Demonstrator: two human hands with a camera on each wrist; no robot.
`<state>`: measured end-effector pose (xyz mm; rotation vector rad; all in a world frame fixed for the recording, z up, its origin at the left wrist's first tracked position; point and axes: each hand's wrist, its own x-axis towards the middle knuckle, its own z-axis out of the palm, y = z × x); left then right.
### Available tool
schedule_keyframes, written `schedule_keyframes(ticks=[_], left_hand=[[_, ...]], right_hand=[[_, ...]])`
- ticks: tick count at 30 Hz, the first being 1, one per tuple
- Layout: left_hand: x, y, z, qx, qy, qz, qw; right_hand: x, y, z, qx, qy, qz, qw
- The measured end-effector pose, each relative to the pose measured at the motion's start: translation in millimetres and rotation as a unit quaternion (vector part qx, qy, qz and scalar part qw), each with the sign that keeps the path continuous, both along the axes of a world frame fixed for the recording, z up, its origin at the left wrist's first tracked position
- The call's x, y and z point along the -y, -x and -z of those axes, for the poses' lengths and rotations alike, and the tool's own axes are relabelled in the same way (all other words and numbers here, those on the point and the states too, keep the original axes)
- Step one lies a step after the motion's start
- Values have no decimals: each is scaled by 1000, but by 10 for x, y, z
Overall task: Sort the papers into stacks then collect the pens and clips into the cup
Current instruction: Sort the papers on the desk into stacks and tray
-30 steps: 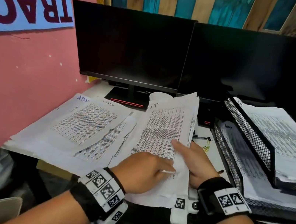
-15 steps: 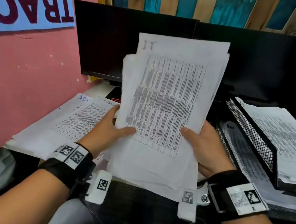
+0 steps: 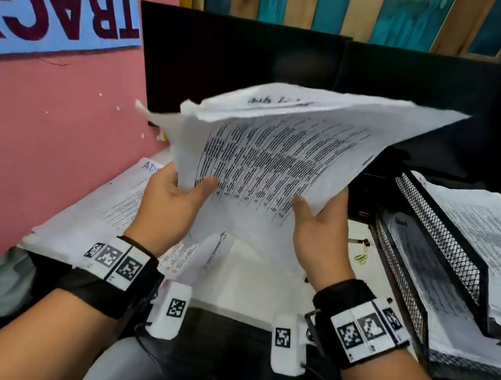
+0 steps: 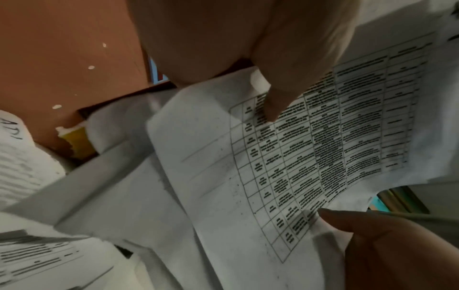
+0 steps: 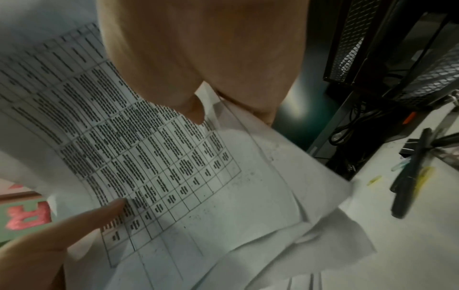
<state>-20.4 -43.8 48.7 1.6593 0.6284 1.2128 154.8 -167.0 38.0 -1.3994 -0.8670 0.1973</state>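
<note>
Both hands held a sheaf of printed table sheets [image 3: 280,161] in the air above the white desk [image 3: 253,289], tilted toward the mesh letter trays [image 3: 441,240] (each already holding papers). The left hand [image 3: 172,200] and the right hand [image 3: 318,230] each pinched a lower corner, thumbs on the printed face. Yellow paper clips [image 3: 361,258] lay on the desk beside the trays, and another paper stack [image 3: 101,209] lay at the left.

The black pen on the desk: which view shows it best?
Right wrist view: the black pen lies in full length on the white desk. Head view shows only a small blurred bit near the paper clips; left wrist view shows none.
</note>
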Motion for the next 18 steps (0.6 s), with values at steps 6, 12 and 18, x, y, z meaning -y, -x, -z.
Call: schedule_keyframes(ticks=[6, 12, 18], left_hand=[[-131, 105, 13, -15, -60, 28, 998], [-134, 65, -142, -9, -86, 8, 996], [-167, -64, -187, 22, -27, 2, 999]], right_hand=[[-30, 14, 69, -13, 11, 16, 1000], [-93, -59, -46, 16, -34, 65, 997], [-106, -15, -157, 21, -24, 64, 997]])
